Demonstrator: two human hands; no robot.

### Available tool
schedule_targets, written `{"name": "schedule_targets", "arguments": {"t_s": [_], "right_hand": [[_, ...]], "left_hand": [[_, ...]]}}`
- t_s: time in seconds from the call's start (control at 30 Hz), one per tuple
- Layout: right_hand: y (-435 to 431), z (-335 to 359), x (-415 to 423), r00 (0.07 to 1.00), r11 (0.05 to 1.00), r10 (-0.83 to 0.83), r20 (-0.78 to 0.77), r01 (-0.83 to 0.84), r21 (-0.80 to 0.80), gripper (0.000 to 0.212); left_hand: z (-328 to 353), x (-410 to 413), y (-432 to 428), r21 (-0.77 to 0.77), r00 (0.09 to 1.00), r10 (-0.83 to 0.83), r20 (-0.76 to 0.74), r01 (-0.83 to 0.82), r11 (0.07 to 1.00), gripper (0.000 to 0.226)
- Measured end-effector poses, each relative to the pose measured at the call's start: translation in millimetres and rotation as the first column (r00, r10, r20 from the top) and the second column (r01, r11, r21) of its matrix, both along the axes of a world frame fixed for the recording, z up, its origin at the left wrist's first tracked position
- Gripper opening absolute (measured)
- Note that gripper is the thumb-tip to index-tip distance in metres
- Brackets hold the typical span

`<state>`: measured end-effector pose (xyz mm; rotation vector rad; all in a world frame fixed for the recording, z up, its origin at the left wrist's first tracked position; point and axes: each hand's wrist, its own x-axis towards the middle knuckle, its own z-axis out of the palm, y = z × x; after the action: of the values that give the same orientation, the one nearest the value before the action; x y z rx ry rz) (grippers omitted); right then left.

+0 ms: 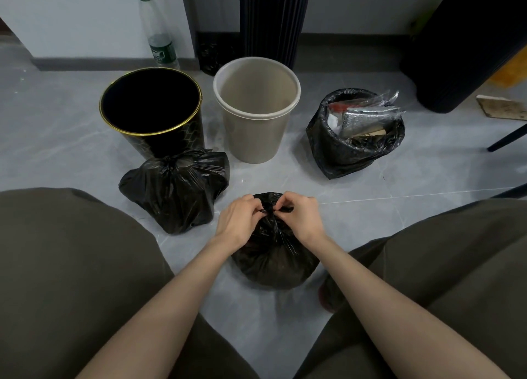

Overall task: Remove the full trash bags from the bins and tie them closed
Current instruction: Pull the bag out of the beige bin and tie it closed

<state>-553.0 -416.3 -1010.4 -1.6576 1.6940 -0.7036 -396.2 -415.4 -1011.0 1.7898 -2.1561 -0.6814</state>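
A black trash bag (275, 260) stands on the grey floor between my knees. My left hand (238, 219) and my right hand (303, 214) both pinch its gathered neck at the top, fingers curled around the twisted plastic. A second black bag (176, 190), tied at its top, lies to the left in front of the black bin (151, 105) with a gold rim. The beige bin (256, 108) stands beside it; both bins hold no bag. A third black bag (353, 136) sits open at the right, with papers and plastic wrappers showing inside.
A tall clear plastic bottle (158, 28) stands by the wall behind the bins. A dark ribbed column (273, 16) and a large dark object (467, 36) rise at the back. A chair leg (507, 139) and a wooden board (502, 106) lie at the right.
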Motion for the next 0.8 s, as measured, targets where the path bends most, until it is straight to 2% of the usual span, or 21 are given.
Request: {"name": "schedule_targets", "arguments": {"t_s": [0.1, 0.27, 0.4, 0.43, 0.5, 0.6, 0.73, 0.8], "right_hand": [[-2.9, -0.4, -5.4, 0.998, 1.000, -0.020, -0.052, 0.019, -0.012, 0.019], [-6.8, -1.1, -15.4, 0.978, 0.998, 0.052, -0.200, -0.044, 0.043, 0.025], [-2.6, -7.4, -18.4, 0.962, 0.995, 0.058, -0.267, -0.034, 0.096, 0.026], [-2.6, -8.5, -19.9, 0.965, 0.995, 0.041, -0.258, -0.015, 0.104, 0.025], [-3.5, -8.6, -22.8, 0.979, 0.992, -0.008, -0.205, 0.034, 0.122, 0.027], [-3.9, -8.9, -22.3, 0.994, 0.988, -0.022, -0.110, 0.038, 0.151, 0.025], [-6.5, -12.3, -17.4, 1.000, 0.978, -0.027, -0.012, 0.029, 0.206, 0.016], [-8.1, -14.4, -18.9, 0.999, 0.967, -0.044, 0.023, 0.037, 0.252, 0.014]], "left_hand": [[-0.8, 2.5, -0.3, -0.025, 0.998, 0.028, 0.052, -0.027, 0.999, 0.018], [-9.7, 12.0, 1.2, 0.139, 0.991, 0.119, 0.059, -0.126, 0.982, 0.026], [-13.4, 14.1, 4.3, 0.159, 0.990, 0.101, 0.094, -0.115, 0.980, 0.025], [-14.0, 14.9, 3.1, 0.180, 0.994, 0.079, 0.072, -0.091, 0.980, 0.024], [-16.4, 17.0, -2.0, 0.251, 0.995, 0.064, -0.075, -0.043, 0.967, 0.022], [-12.6, 14.2, -9.0, 0.332, 0.951, 0.139, -0.276, -0.041, 0.942, 0.023], [-4.7, 9.2, -12.1, 0.480, 0.795, 0.376, -0.476, -0.123, 0.869, 0.028], [-2.8, 11.9, -12.8, 0.484, 0.749, 0.415, -0.516, -0.145, 0.863, 0.028]]}}
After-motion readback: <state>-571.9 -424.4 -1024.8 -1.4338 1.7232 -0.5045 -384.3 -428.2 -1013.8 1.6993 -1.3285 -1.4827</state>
